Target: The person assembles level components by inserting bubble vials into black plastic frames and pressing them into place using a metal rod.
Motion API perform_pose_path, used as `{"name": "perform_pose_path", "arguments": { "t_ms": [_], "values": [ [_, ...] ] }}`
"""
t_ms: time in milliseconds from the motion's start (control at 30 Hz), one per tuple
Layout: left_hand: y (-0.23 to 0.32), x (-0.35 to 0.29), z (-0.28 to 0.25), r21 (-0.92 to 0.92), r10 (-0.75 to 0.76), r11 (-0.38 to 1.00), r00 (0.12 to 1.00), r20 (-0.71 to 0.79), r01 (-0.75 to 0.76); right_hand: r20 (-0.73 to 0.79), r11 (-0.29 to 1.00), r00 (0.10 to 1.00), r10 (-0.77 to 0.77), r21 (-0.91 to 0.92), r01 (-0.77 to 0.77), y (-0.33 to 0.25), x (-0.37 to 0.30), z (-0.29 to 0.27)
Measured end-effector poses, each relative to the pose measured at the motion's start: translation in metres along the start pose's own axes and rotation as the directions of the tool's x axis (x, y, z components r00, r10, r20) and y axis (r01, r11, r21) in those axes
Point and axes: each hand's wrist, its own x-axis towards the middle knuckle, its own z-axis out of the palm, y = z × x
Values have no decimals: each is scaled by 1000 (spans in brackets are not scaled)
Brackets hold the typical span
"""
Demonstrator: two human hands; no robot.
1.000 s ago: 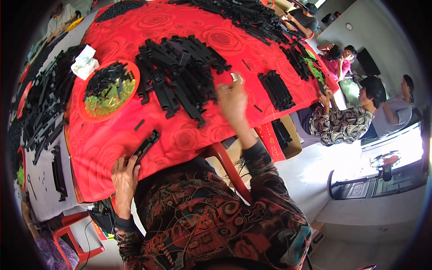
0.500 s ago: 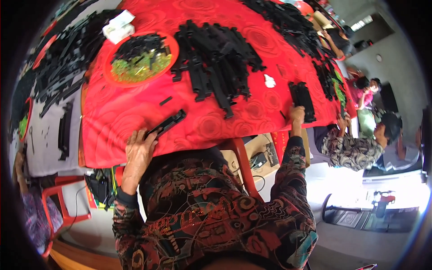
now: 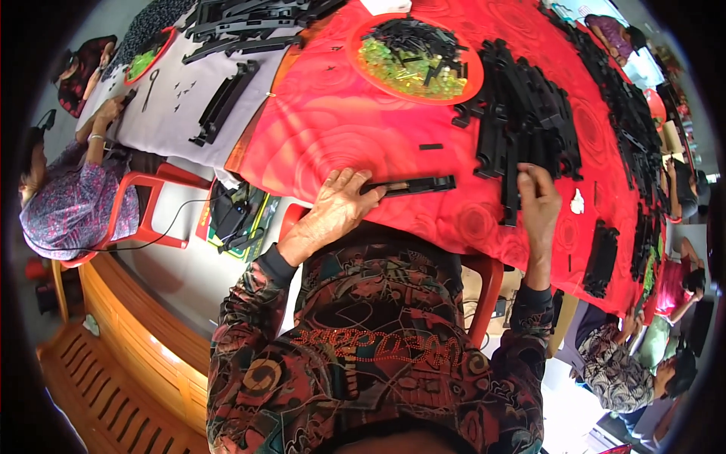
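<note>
My left hand (image 3: 344,203) is closed on one end of a long black plastic strip (image 3: 427,186), which lies on the red cloth and points right. A brownish sliver shows inside its channel. My right hand (image 3: 540,203) is at the near edge of a large pile of similar black strips (image 3: 529,113). Its bent fingers are closed against the right side of a strip (image 3: 510,198) that sticks out toward me; what they pinch, if anything, is hidden. A short black piece (image 3: 431,146) rests between the held strip and the pile.
A red round tray (image 3: 355,64) holds small black pieces and yellow-green bits. To the right lie a crumpled white scrap (image 3: 577,202) and a stack of black strips (image 3: 601,259). Co-workers sit at both sides. A red plastic chair (image 3: 144,200) stands at left.
My view has turned to the left. My right hand has left the stack of strips at the right and moved to the big pile. My left hand still holds its strip.
</note>
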Motion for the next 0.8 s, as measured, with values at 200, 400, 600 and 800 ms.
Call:
{"name": "perform_pose_path", "arguments": {
  "t_ms": [200,400,600,800],
  "values": [
    [-10,-11,-2,14,20,1000,1000,-13,-20,317,966,914,-255,31,258,-51,-2,49],
    [-2,0,-13,-48,-16,999,1000,-12,15,545,914,798,-258,-130,384,-58,-6,49],
    [-3,5,-5,-60,-15,998,999,48,17,581,726,674,-457,-195,660,-71,-5,70],
    [-3,4,-4,-99,-24,995,999,25,26,648,637,600,-469,-222,738,-68,-5,98]
  ]
}}
